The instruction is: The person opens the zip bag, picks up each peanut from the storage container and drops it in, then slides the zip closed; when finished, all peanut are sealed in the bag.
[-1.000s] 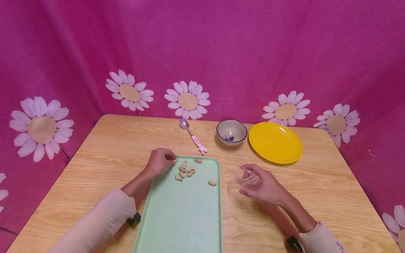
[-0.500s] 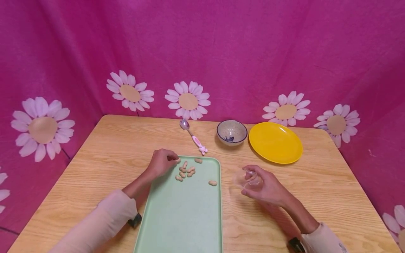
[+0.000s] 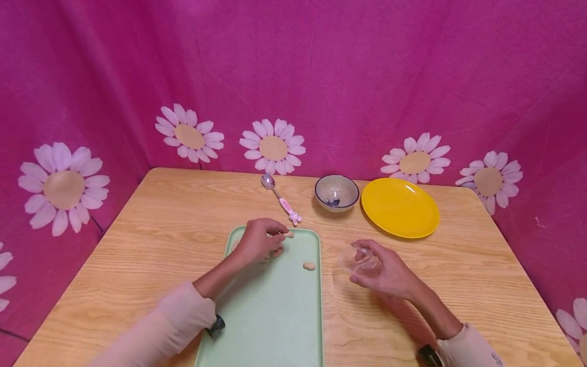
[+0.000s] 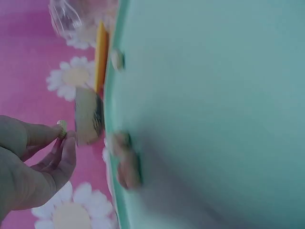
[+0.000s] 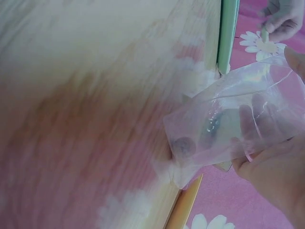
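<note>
In the head view my left hand (image 3: pixel 259 242) is over the upper part of the pale green tray (image 3: pixel 275 311). Its thumb and fingertips pinch a peanut (image 4: pixel 62 129), plain in the left wrist view. Several peanuts lie on the tray; one peanut (image 3: pixel 309 266) rests near its right edge, and others are partly hidden under the left hand. To the right of the tray, my right hand (image 3: pixel 390 270) grips a clear plastic cup (image 5: pixel 214 119), tilted on its side with its base toward the tray in the head view. No peanut is visible inside the cup.
Behind the tray lies a spoon (image 3: pixel 285 205) with a pink rabbit handle. A speckled bowl (image 3: pixel 337 193) with a dark rim stands right of it, beside a yellow plate (image 3: pixel 400 208). A pink flowered curtain (image 3: pixel 321 92) hangs behind the wooden table (image 3: pixel 183 204).
My left hand has moved right across the top of the tray with the pinched peanut, away from the tray's upper left corner. The right hand and cup have stayed almost in place.
</note>
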Demonstrator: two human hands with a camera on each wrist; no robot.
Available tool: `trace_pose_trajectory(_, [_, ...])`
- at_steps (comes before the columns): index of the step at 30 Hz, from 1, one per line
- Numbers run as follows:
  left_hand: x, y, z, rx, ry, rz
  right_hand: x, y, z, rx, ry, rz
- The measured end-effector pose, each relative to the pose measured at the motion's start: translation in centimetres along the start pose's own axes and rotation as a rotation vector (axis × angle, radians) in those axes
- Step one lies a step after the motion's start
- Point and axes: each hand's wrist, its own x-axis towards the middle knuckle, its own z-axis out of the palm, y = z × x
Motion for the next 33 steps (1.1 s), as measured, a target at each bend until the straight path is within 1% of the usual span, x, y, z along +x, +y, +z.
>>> trace_pose_trajectory(4, [-0.3,1.6,1.4,-0.014,-0.049,0.067,0.0,0.1,0.0,-0.003,0.001,-0.006])
trace_pose_trajectory(5, [-0.3,1.9,1.8,-0.009,-0.060,0.097,-0.1,0.1,0.0,-0.001,0.004,-0.011])
trace_pose_trajectory(6, [-0.4,2.3,2.1,-0.006,-0.073,0.130,-0.1,0.1,0.0,0.001,0.006,-0.017])
trace_pose_trajectory(11, [-0.8,3.6,3.8,0.001,-0.144,0.215,-0.1,0.0,-0.1,0.006,0.010,-0.033])
trace_pose_trajectory(14, [-1.0,4.1,4.8,0.011,-0.180,0.224,0.0,0.0,-0.1,0.007,0.006,-0.036])
trace_pose_trajectory(18, [-1.0,4.5,6.2,-0.006,-0.224,0.252,0.0,0.1,0.0,0.002,0.005,-0.058])
trace_pose_trajectory(22, [-0.9,4.9,7.1,-0.025,-0.251,0.263,0.0,0.1,0.0,0.002,-0.004,-0.057])
trace_pose_trajectory(25, [-0.9,5.0,7.2,-0.034,-0.265,0.264,-0.1,0.0,0.0,0.008,-0.008,-0.057])
trace_pose_trajectory(27, [-0.9,4.9,7.0,-0.046,-0.279,0.257,-0.1,0.0,0.0,0.008,-0.010,-0.060])
trace_pose_trajectory(30, [-0.9,4.7,6.1,-0.053,-0.289,0.225,-0.1,-0.1,-0.1,0.003,-0.005,-0.048])
trace_pose_trajectory(33, [-0.8,4.2,4.7,-0.043,-0.272,0.197,-0.1,-0.2,-0.1,0.000,-0.012,-0.021])
